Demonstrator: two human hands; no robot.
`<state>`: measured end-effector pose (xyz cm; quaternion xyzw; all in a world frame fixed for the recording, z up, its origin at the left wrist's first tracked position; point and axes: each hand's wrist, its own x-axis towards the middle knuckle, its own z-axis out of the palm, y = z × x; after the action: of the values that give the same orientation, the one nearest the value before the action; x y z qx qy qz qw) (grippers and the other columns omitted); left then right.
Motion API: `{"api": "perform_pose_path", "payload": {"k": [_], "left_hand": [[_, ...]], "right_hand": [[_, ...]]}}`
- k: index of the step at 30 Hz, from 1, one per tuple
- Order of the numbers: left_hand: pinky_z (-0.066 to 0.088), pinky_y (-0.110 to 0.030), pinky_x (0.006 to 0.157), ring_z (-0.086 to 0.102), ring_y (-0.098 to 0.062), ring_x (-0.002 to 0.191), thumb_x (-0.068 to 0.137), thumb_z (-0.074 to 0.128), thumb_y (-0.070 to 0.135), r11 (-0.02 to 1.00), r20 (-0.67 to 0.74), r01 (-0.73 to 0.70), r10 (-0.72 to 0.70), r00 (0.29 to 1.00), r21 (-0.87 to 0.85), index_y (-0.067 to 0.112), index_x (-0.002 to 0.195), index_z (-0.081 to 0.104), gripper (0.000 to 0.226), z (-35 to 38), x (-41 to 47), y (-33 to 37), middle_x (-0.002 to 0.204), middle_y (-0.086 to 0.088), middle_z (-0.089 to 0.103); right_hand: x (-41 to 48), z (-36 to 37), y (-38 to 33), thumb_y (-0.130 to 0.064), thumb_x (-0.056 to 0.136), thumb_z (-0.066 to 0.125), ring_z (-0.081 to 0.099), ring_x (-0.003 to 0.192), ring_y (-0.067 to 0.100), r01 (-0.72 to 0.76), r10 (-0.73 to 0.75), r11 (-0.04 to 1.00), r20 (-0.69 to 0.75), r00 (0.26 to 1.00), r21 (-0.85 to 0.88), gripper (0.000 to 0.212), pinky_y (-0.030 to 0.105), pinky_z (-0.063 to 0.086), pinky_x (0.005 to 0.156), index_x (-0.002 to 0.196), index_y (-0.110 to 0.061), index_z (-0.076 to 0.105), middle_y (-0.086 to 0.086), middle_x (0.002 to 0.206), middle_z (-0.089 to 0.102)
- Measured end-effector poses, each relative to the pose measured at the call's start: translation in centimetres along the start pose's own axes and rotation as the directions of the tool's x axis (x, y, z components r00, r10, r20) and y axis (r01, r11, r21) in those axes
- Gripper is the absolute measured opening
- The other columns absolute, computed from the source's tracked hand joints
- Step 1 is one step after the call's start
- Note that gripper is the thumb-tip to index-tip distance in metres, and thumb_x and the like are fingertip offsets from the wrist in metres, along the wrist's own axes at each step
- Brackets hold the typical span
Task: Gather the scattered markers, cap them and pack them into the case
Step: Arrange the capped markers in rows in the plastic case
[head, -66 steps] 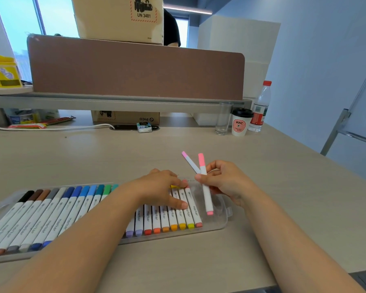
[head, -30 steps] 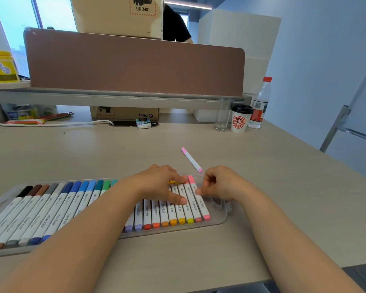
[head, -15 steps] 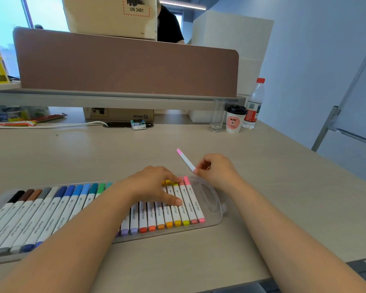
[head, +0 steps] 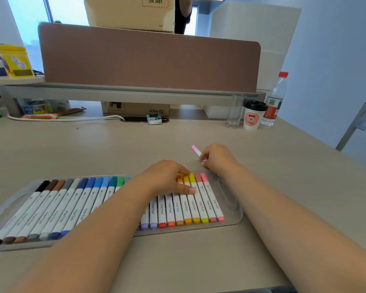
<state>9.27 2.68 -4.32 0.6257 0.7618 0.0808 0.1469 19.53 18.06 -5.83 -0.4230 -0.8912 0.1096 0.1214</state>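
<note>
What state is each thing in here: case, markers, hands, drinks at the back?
case, open, lying flat
packed markers, capped, in a row in the case
pink marker, outside the case, visible end capped, gripped
left hand, fingers resting on the packed markers
right hand, curled round the pink marker
paper cup, upright, lid on
bottle, upright, cap on
glass, upright, looks empty

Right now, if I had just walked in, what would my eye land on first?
The rainbow row of markers in the clear case at the near edge of the desk, running from black on the left to pink on the right. The left hand rests on the orange and yellow ones, while the right hand, just beyond the case's right end, pinches a loose pink marker.
</note>
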Motion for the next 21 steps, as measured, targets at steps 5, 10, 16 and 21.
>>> {"api": "perform_pose_path", "payload": {"k": [5,10,16,21], "left_hand": [[0.041,-0.031,0.094,0.048,-0.016,0.116,0.082,0.059,0.053,1.000,-0.006,-0.007,0.007,1.000,-0.026,0.029,0.138,0.041,0.064,0.0,-0.1,0.0,0.129,0.002,0.051],[0.040,-0.029,0.091,0.048,-0.015,0.115,0.082,0.060,0.051,0.999,-0.009,-0.017,0.017,1.000,-0.044,0.029,0.137,0.043,0.061,0.1,-0.1,-0.1,0.127,0.003,0.052],[0.042,-0.026,0.085,0.050,-0.010,0.102,0.083,0.059,0.049,0.997,-0.007,-0.029,0.028,1.000,-0.065,0.029,0.135,0.045,0.057,0.2,-0.1,0.0,0.121,0.004,0.054],[0.042,-0.026,0.080,0.052,-0.009,0.095,0.083,0.060,0.049,0.996,0.000,-0.033,0.033,0.999,-0.079,0.031,0.133,0.048,0.054,0.2,-0.1,-0.2,0.111,0.007,0.056]], "right_hand": [[-0.4,-1.1,-0.1,-0.001,0.077,0.062,0.062,0.095,0.025,-0.032,0.059,0.980,-0.133,0.989,0.195,0.026,0.035,0.052,0.081,0.097,-0.016,0.066,0.008,0.102,0.067],[-3.9,-4.7,-0.6,0.009,0.081,0.057,0.063,0.069,0.023,-0.145,0.134,0.630,0.077,0.988,0.763,0.034,0.030,0.054,0.057,0.108,-0.012,0.050,0.015,0.090,0.066],[-8.0,-6.1,-0.9,0.005,0.088,0.049,0.062,0.064,0.018,-0.293,0.084,0.675,0.324,0.942,0.677,0.021,0.025,0.056,0.059,0.094,-0.013,0.056,0.009,0.078,0.062],[-8.7,-5.1,-0.3,-0.003,0.087,0.061,0.061,0.061,0.014,-0.295,0.090,0.716,0.336,0.938,0.633,0.025,0.020,0.054,0.052,0.111,-0.002,0.058,0.006,0.076,0.062]]}}
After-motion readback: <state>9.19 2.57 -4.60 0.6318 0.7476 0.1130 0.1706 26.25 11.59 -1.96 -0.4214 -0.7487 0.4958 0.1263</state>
